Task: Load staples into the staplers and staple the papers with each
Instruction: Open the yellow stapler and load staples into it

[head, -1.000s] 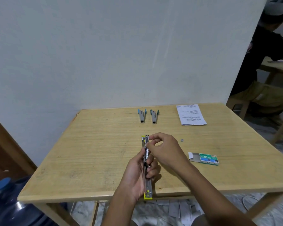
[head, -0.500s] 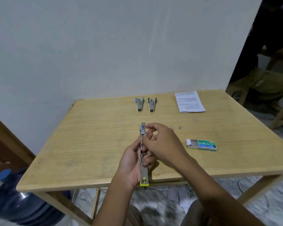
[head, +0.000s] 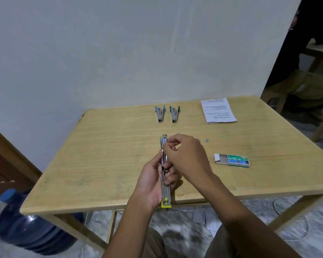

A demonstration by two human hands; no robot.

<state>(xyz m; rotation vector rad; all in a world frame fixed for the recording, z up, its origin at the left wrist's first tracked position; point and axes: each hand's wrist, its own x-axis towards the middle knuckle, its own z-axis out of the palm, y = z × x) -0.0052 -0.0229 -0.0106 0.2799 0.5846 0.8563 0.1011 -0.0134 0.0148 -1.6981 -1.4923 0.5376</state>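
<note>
My left hand (head: 153, 181) wrapped around long silver yellow-ended stapler (head: 165, 187), my right hand (head: 186, 155) fingertips pinched at its open metal channel, green staple box (head: 233, 160) right of my fingers

Yellow-ended stapler (head: 165, 175), opened out long: a second ago its far end showed yellow, now bare metal, and it points more squarely away from the person above the wooden table (head: 104, 155). Right hand (head: 186, 155): fingertips, formerly pinching at the stapler's far tip, now a little nearer along the magazine. Left hand (head: 153, 181): grip shifted slightly along the body, fingers curled closer under the right hand.
</note>
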